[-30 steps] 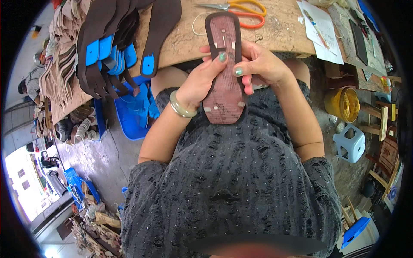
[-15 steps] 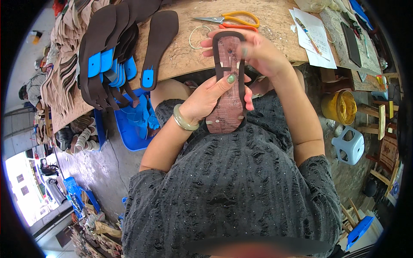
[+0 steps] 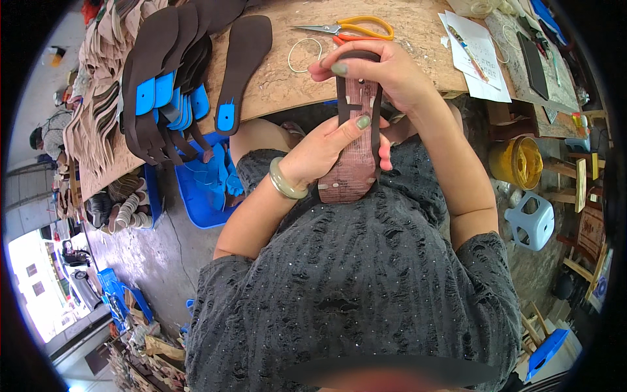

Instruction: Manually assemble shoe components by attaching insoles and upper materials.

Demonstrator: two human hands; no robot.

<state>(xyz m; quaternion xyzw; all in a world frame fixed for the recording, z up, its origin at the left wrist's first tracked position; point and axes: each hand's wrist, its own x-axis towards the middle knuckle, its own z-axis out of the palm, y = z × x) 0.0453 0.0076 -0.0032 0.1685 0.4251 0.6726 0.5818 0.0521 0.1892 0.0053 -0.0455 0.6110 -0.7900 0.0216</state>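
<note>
A reddish-brown insole with a dark edging strip stands upright before my body, its wide heel end against my shirt. My left hand grips it round the middle, thumb across its face and fingertips showing past the far edge. At the top end, my right hand wraps over the dark edging, thumb on the near face and fingers behind. On the table just beyond lie orange-and-yellow-handled scissors with their blades apart. A pale elastic ring and a dark brown sole piece with a blue heel patch lie left of my hands.
Stacks of dark sole pieces and beige pieces cover the table's left side. Below stands a blue bin with blue scraps. Papers with a pen lie right. A yellow bucket and pale blue stool stand on the floor.
My right hand has moved from beside the insole's upper part to close over its top end. The insole and my left hand have shifted slightly right.
</note>
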